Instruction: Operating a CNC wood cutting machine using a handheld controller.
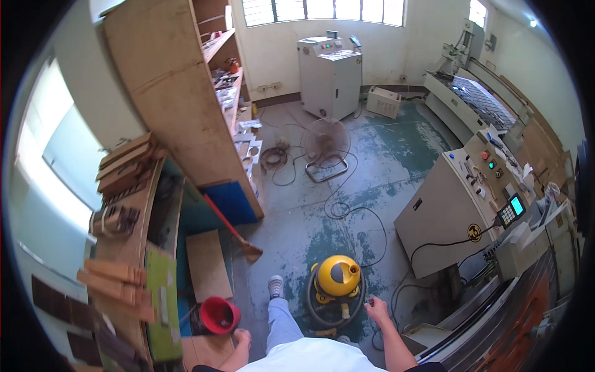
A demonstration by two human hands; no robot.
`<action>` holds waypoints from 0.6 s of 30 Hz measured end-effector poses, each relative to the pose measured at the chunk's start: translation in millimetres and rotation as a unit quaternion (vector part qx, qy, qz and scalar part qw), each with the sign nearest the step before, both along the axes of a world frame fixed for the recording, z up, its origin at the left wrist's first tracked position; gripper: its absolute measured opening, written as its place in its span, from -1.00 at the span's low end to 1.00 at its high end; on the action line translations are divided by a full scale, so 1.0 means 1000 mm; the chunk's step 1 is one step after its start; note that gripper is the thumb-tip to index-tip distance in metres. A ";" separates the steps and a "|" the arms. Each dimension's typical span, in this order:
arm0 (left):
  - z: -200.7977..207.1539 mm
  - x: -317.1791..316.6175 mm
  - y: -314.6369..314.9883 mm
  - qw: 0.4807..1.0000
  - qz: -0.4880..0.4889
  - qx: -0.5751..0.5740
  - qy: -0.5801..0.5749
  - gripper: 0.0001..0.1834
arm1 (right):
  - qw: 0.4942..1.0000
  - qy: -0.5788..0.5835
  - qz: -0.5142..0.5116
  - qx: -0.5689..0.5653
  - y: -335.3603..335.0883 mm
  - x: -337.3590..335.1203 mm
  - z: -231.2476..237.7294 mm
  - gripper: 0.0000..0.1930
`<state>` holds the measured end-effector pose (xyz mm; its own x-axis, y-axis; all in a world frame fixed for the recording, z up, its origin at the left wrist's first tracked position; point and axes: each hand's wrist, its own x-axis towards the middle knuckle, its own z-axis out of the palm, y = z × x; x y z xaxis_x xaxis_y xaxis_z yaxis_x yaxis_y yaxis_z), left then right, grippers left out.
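Note:
My left hand (243,336) hangs low beside my leg, its fingers curled in and nothing seen in them. Just left of it stands a red bucket (209,315). My right hand (377,311) is closed, with a small dark thing at its fingertips that is too small to make out. Nearest to this hand is a yellow vacuum cleaner (333,273) on the floor ahead of me. Its dark hose (313,310) loops around the body, and the hand is just right of that loop, apparently apart from it.
A wooden bench (133,239) with stacked boards runs along the left, a broom (251,251) near it. On the right stands a control cabinet (434,211). Black cables (378,217) trail over the floor toward a floor fan (326,146). Farther off is another grey cabinet (328,80).

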<state>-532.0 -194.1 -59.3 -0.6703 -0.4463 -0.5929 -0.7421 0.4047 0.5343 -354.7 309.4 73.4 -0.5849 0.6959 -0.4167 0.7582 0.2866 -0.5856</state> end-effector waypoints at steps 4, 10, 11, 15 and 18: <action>-0.021 -0.120 0.003 0.989 -0.026 -0.015 -0.145 -0.81 | 0.998 -0.044 -0.039 -0.022 -0.017 -0.082 -0.020 -0.57; 0.042 -0.331 0.073 0.962 -0.205 0.106 -0.149 -0.95 | 0.996 -0.065 0.002 -0.063 -0.051 -0.207 0.001 -0.57; 0.052 -0.362 0.088 0.960 -0.207 0.152 -0.111 -0.96 | 0.994 -0.041 0.004 -0.102 -0.050 -0.225 0.002 -0.55; 0.064 -0.465 0.138 0.953 -0.208 0.205 -0.079 -0.97 | 0.978 0.030 -0.128 -0.164 -0.046 -0.259 -0.014 -0.57; 0.051 -0.506 0.186 0.949 -0.186 0.224 -0.120 -0.96 | 0.936 0.000 -0.296 -0.191 -0.045 -0.225 -0.069 -0.70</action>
